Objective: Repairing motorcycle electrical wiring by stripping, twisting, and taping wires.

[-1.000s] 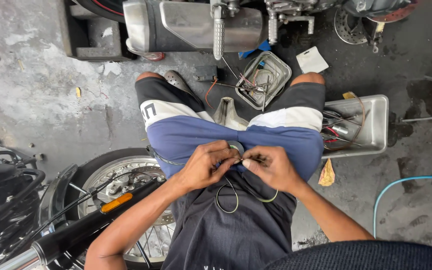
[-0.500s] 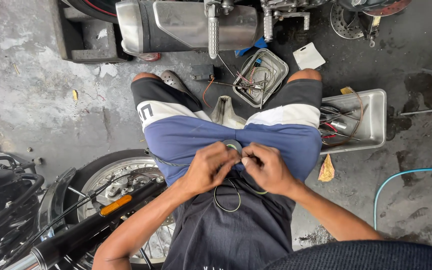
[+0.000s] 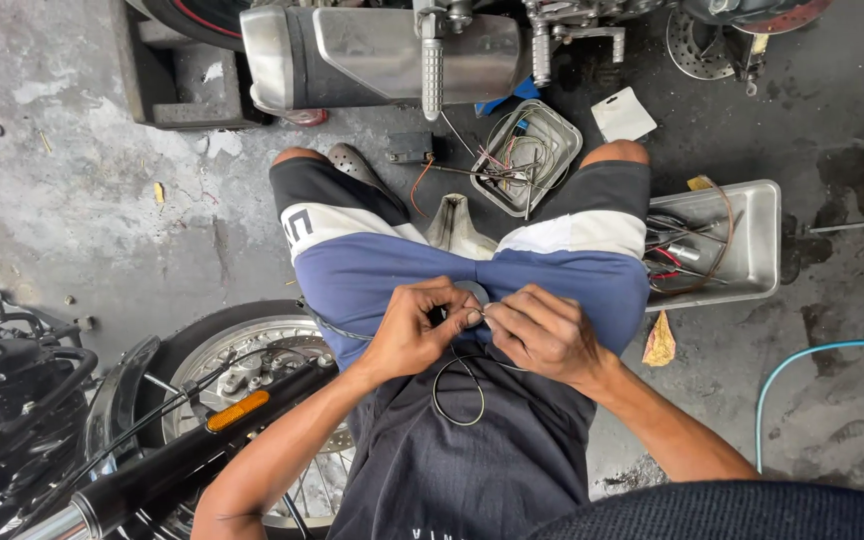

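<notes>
While the person squats over the concrete floor (image 3: 72, 210), both hands meet at lap height, just above the blue-and-white shorts (image 3: 572, 270). Left hand (image 3: 414, 335) is closed, fingertips pinched on a small round grey part (image 3: 472, 292) and the end of a thin dark cable (image 3: 457, 390); right hand (image 3: 544, 335) is closed too, thumb and forefinger nipping what looks like the cable's metal tip where it meets the part. Exact contact is too small to make out. Cable hangs below the hands in a loose loop against the dark shirt, one run trailing off left toward the spoked wheel (image 3: 252, 370). Judgement: cable is light, springy, stiff enough to hold its curl, likely slick or greasy; best held close to the tip, since a grip further back would let the end flex and wander. Round part seems small and light, easy to drop; best pinched by its rim. Around: a square metal tray (image 3: 557, 125) with coloured wires just ahead of the knees, a larger rectangular metal tray (image 3: 757, 240) with more wires and bits beside the person's right knee, a chrome exhaust silencer (image 3: 372, 50) across the top, a motorcycle handlebar with orange reflector (image 3: 237, 410) at lower left, a light-blue hose (image 3: 802, 370) on the floor at right.
</notes>
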